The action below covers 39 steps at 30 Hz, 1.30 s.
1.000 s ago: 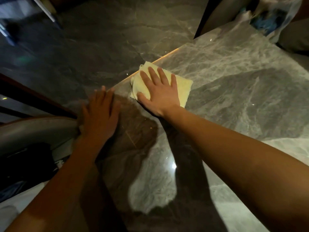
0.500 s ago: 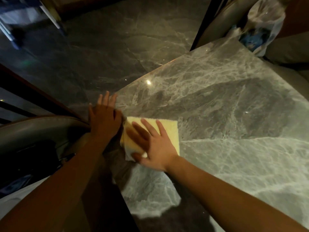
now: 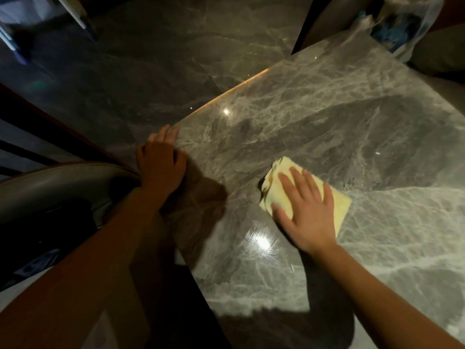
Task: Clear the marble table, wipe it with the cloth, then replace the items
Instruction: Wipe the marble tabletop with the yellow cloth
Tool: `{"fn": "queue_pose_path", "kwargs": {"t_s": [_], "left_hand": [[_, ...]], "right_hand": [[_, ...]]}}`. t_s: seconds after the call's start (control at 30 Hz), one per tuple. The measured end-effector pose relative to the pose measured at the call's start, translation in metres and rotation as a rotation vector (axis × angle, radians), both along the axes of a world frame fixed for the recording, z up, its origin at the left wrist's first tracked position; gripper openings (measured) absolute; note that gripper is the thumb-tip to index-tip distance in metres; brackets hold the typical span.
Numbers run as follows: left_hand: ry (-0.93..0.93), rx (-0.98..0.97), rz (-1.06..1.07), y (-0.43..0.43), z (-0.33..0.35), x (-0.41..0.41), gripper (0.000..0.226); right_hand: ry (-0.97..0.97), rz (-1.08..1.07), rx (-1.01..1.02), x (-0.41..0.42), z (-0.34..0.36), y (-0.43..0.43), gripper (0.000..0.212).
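Head view: right hand (image 3: 308, 217), fingers (image 3: 288, 186) spread, presses the soft, light folded yellow cloth (image 3: 337, 210) mid-table (image 3: 352, 117); left hand (image 3: 161, 170) rests open on the table's left edge.

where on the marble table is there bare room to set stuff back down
Bare marble table runs from the cloth to the plastic bag, and below the right hand. Crowded only at the left hand.

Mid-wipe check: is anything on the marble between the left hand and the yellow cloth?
Nothing: in the head view, only bare marble table and shadow separate the left hand from the cloth.
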<state>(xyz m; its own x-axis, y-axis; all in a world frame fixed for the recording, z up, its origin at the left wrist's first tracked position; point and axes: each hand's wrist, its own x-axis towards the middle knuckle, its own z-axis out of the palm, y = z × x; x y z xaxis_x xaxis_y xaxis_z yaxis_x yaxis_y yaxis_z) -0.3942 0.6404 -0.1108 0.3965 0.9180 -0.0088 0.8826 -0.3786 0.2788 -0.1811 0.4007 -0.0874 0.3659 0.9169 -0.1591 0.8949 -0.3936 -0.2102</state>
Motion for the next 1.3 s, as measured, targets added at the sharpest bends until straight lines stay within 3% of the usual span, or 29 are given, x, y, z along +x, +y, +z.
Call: {"fn": "queue_pose_path", "kwargs": {"t_s": [0.2,0.27,0.57,0.77,0.9,1.0,1.2,1.3], "left_hand": [[-0.053,0.029,0.027,-0.003,-0.004,0.0,0.051],[-0.106,0.018,0.047,-0.004,-0.004,0.001,0.046],[-0.117,-0.001,0.017,-0.002,-0.007,0.002,0.049],[-0.036,0.044,-0.059,-0.002,0.002,0.003,0.057],[0.176,0.002,-0.16,-0.012,0.006,0.007,0.056],[0.205,0.038,-0.374,-0.031,0.014,0.023,0.057],[0.229,0.114,-1.028,-0.116,0.017,0.09,0.061],[0.226,0.127,-1.215,-0.152,0.012,0.117,0.058]], "right_hand": [[0.064,-0.312,0.051,0.032,-0.004,0.071,0.062],[0.075,-0.317,0.037,0.031,-0.005,0.099,0.062],[-0.027,0.409,-0.023,-0.012,-0.003,0.133,0.074],[-0.006,0.646,-0.027,-0.061,-0.009,0.095,0.074],[0.032,0.771,0.034,-0.078,-0.01,0.05,0.067],[0.164,0.739,0.098,-0.086,-0.009,0.02,0.055],[0.182,0.753,0.283,-0.091,-0.001,-0.042,0.04],[0.222,0.702,0.252,-0.09,-0.002,-0.075,0.043]]}}
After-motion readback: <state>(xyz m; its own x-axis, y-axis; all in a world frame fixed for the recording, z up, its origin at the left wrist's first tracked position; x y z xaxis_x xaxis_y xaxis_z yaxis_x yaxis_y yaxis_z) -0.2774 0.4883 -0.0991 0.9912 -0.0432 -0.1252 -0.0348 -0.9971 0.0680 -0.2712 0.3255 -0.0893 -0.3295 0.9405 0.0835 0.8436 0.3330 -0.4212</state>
